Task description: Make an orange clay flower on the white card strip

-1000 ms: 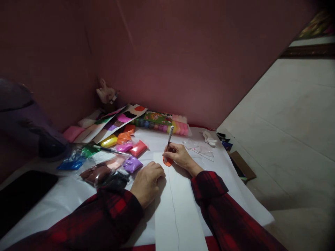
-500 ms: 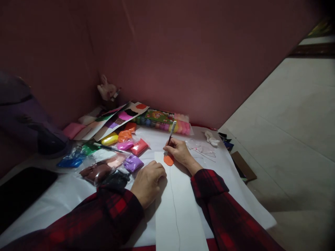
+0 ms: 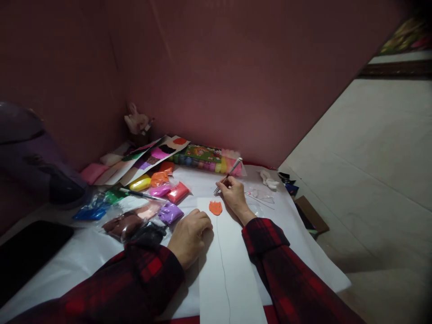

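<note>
A long white paper strip lies lengthwise in front of me, with a thin wavy line running down it. Near its far end sits a flat orange clay patch, its top edge jagged. My right hand pinches a small fork, tines down and handle tilted up to the right. The tines are just beyond the patch, apart from it. At the strip's left edge rests my left hand, fingers curled in, with nothing visible in them.
Bagged coloured clays, including a purple one and a red one, lie left of the strip. Behind are painted cards and a clay pack. A dark tablet-like slab lies left; crumpled tissue sits right.
The fork has lifted off the orange clay and moved up and away, its handle now leaning right. Jagged notches show along the patch's top edge. My left hand stays by the strip.
</note>
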The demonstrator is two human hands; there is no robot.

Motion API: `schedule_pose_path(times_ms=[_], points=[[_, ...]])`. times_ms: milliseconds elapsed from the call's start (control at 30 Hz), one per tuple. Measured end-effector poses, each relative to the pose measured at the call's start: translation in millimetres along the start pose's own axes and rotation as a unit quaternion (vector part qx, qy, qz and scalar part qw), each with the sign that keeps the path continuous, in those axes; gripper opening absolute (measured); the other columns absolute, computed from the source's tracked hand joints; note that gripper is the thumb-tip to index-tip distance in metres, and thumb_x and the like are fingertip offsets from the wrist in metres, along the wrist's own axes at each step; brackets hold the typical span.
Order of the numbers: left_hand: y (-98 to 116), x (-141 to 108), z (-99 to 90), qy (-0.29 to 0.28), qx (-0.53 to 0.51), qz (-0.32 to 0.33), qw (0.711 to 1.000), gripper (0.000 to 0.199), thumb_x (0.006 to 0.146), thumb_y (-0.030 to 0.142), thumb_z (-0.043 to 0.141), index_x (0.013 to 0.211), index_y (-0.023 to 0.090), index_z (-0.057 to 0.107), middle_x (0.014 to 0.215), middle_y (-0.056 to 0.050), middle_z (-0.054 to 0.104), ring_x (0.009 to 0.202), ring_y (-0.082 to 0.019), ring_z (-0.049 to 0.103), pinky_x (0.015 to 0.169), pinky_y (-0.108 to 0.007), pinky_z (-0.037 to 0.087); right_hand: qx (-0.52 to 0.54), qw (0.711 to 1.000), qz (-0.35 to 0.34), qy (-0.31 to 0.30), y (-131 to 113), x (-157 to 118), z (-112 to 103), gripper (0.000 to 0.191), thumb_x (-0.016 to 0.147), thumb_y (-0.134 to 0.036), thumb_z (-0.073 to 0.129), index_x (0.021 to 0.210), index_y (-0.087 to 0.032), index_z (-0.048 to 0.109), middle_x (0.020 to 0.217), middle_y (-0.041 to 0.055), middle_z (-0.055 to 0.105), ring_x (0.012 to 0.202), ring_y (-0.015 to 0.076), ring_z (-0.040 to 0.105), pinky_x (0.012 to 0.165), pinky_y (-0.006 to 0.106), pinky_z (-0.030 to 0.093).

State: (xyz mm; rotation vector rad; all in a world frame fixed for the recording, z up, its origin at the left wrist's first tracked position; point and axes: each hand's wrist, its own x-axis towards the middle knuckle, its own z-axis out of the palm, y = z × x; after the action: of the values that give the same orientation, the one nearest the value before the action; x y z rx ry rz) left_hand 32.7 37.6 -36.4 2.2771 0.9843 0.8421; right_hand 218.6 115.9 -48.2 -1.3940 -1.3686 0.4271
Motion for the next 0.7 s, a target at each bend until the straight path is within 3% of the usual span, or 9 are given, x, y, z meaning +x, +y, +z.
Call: schedule_pose_path(times_ms=[100, 400, 700], points=[[-0.9, -0.1, 0.2, -0.001, 0.002, 0.003, 1.0, 0.034, 0.066, -0.009, 0.041, 0.068, 0.017, 0.063, 0.075, -0.004, 0.064, 0.08, -0.017, 0.056, 0.071, -0.027, 0.045, 0.028, 0.999, 0.015, 0.018, -1.6, -1.1, -9.2, 0.021, 0.071, -0.039, 0.062, 0.071, -0.019, 0.055, 0.062, 0.0001, 0.057, 0.059, 0.0156, 0.054, 0.057, 0.028, 0.043], [0.4, 0.3, -1.1, 0.0, 0.007, 0.006, 1.0, 0.036, 0.062, -0.011, 0.042, 0.068, 0.018, 0.063, 0.075, -0.003, 0.064, 0.08, -0.017, 0.056, 0.07, -0.027, 0.045, 0.044, 0.994, 0.042, -0.096, -8.0, -25.0, -23.5, 0.014, 0.065, -0.027, 0.066, 0.063, -0.017, 0.057, 0.055, -0.0006, 0.056, 0.051, 0.0141, 0.052, 0.05, 0.026, 0.042], [-0.9, 0.1, -1.1, -0.003, 0.003, 0.012, 1.0, 0.034, 0.067, -0.009, 0.043, 0.07, 0.018, 0.064, 0.076, -0.003, 0.064, 0.08, -0.017, 0.056, 0.072, -0.027, 0.046, 0.036, 0.989, 0.047, -0.136, -6.4, -27.0, -25.4, 0.012, 0.066, -0.027, 0.066, 0.064, -0.017, 0.059, 0.058, 0.0, 0.059, 0.055, 0.0152, 0.055, 0.054, 0.027, 0.044]])
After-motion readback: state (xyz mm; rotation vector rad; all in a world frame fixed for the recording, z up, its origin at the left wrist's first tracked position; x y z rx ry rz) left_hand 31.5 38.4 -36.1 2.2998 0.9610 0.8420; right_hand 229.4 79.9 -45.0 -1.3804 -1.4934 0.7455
